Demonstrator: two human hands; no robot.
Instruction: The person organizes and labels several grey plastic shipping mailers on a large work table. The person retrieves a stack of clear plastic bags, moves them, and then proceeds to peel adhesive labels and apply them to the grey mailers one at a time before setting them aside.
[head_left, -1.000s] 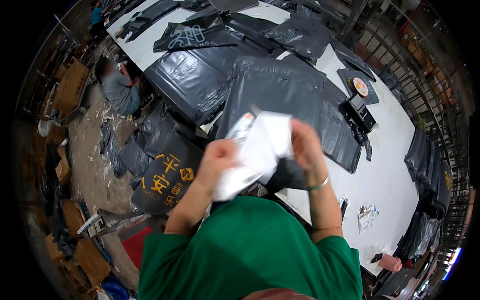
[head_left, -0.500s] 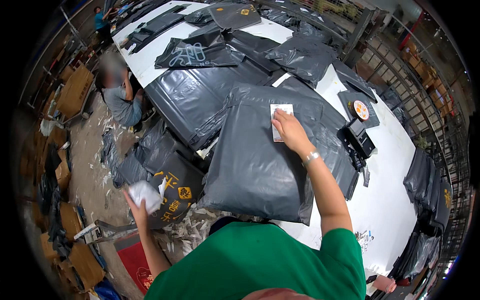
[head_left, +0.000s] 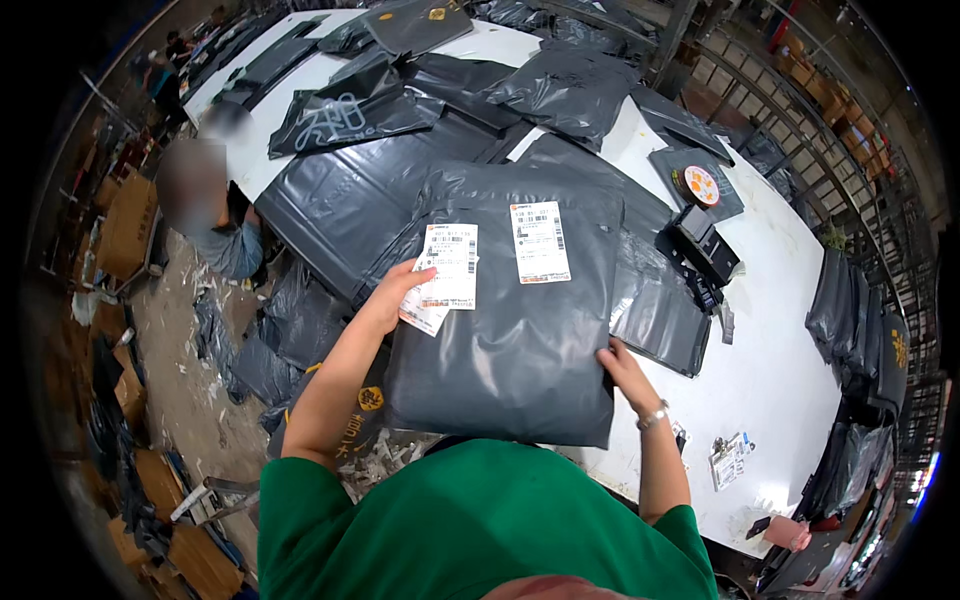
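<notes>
In front of me a dark grey plastic mailing bag (head_left: 500,370), filled flat, lies at the near edge of the table. One white shipping label (head_left: 541,243) is stuck on its upper middle. Closed on a few loose shipping labels (head_left: 450,268), my left hand (head_left: 392,298) holds them over the bag's left side. My right hand (head_left: 628,372) is at the bag's right edge, with its fingers around that edge and the fingertips partly hidden.
More grey bags cover the white table (head_left: 775,400) beyond. A roll of tape (head_left: 697,186) and a black device (head_left: 705,245) lie to the right. A label sheet (head_left: 729,461) and a pink object (head_left: 787,533) are nearer. People sit at the left, beside cardboard boxes (head_left: 128,230).
My right hand has left the label and moved down to the bag's right edge. My left hand, which held a crumpled white wad off to the left, now holds labels over the bag.
</notes>
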